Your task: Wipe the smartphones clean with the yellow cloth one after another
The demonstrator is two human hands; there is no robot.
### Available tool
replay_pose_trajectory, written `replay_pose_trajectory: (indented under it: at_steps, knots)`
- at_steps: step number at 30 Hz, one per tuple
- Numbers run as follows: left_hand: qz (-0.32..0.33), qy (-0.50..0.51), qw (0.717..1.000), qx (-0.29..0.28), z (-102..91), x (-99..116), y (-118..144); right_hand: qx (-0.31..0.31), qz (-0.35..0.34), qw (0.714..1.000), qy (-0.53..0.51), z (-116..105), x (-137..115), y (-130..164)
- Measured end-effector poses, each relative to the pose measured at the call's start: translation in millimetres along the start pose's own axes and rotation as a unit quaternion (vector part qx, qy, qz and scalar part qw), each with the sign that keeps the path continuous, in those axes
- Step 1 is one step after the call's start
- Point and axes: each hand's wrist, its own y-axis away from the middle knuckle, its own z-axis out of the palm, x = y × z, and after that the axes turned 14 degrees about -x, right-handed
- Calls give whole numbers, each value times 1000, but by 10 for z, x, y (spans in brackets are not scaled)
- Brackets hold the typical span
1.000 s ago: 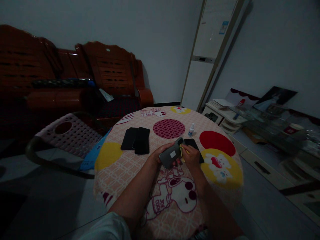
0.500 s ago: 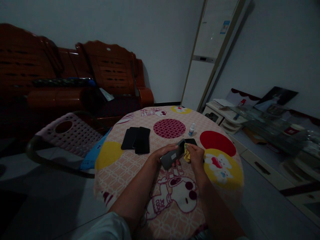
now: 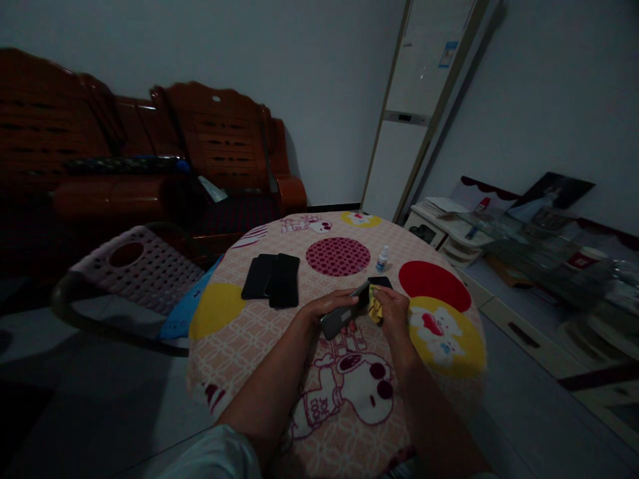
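In the head view, your left hand (image 3: 327, 307) has its fingers wrapped around a grey phone (image 3: 344, 313), holding it tilted just above the round table (image 3: 239, 332). Your right hand (image 3: 392, 313) pinches a yellow cloth (image 3: 375, 307) against the phone's far end. Two dark phones (image 3: 273, 279) lie well apart, and a small bottle (image 3: 382, 258) stands beyond. Press hard on that end and I judge the phone could twist loose onto the table.

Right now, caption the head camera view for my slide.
Left hand grips a grey phone while right hand presses a yellow cloth against it above a cartoon-print tablecloth.
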Motion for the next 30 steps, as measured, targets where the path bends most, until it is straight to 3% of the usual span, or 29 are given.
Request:
replay_pose_trajectory:
  at_steps: [3,7,12,17,25,28,30]
  knots:
    - [-16,-12,1000,3,5,13,10,-11,-9,999,33,-4,-35,17]
    - [-41,-33,999,4,-18,28,46,-43,-71,981,173,-43,-110,29]
    - [-91,-51,994,15,-22,78,120,-136,-200,916,318,-128,-212,19]
    - [-109,-64,992,21,25,125,148,-190,-259,860,397,-128,-330,73]
    - [-59,-68,996,7,-23,91,122,-246,-298,800,458,-5,-360,176]
    - [-10,-38,999,11,-41,43,92,-232,-305,799,464,60,-298,198]
    - [25,-8,1000,15,-33,17,69,-201,-299,817,450,118,-250,212]
